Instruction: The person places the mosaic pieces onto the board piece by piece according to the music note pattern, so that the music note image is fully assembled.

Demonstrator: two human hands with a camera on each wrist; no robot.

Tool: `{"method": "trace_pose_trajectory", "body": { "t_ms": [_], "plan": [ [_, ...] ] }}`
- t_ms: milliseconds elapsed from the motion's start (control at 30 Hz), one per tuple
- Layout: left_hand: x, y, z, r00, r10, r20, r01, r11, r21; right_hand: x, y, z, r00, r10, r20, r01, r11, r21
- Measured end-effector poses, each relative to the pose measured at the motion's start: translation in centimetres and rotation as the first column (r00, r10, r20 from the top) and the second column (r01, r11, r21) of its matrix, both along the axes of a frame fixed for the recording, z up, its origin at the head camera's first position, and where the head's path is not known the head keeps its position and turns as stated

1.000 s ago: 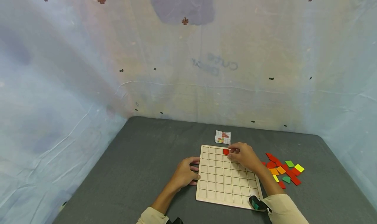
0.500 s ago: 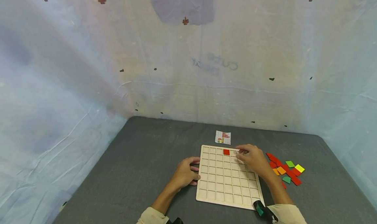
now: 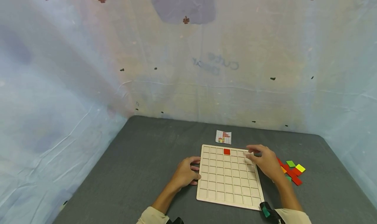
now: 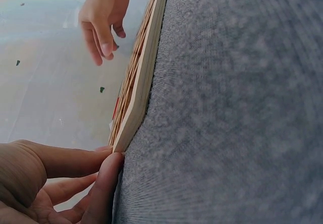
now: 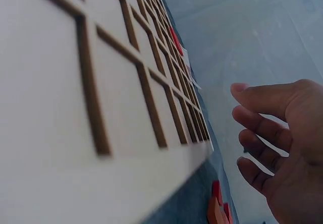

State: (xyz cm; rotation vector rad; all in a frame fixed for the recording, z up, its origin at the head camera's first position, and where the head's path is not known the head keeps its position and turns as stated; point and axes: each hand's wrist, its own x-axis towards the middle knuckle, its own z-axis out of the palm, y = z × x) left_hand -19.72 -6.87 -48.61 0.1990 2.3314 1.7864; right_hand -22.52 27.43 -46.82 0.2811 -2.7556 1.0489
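A pale wooden grid board (image 3: 220,178) lies flat on the grey table. One red square tile (image 3: 226,151) sits in a cell of its far row. My left hand (image 3: 186,172) is at the board's left edge; in the left wrist view the thumb and a finger (image 4: 103,183) pinch that edge. Over the board's far right corner hovers my right hand (image 3: 266,160), fingers loosely bent and nothing between them. The right wrist view shows the same hand (image 5: 292,138) raised above the board surface, its fingertips apart from the thumb.
Beyond the board lies a small printed card (image 3: 223,137) with a coloured grid pattern. To the right is a loose group of red, orange, green and yellow tiles (image 3: 290,172), partly hidden by the right hand and forearm. A pale printed sheet (image 3: 188,70) hangs behind the table.
My right hand has drawn away from the red square tile, moving right across the far row to the board's corner. The tile stays in its cell; my left hand has not moved.
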Motion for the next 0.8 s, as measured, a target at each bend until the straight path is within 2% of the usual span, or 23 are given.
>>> {"method": "trace_pose_trajectory", "body": {
  "t_ms": [200, 533, 800],
  "plan": [
    [0.0, 0.0, 0.0, 1.000, -0.001, -0.001, 0.001, 1.000, 0.003, 0.5, 1.3, 0.2, 0.999, -0.033, 0.011, 0.033, 0.999, 0.004],
    [-0.1, -0.1, 0.0, 1.000, -0.004, 0.010, 0.004, 1.000, 0.005, 0.7, 3.8, -0.4, 0.994, -0.097, 0.046, 0.095, 0.995, 0.034],
    [-0.1, -0.2, 0.2, 1.000, -0.017, 0.013, 0.017, 1.000, 0.016, 0.9, 5.2, -0.3, 0.991, -0.078, 0.111, 0.071, 0.995, 0.067]
  ]
}}
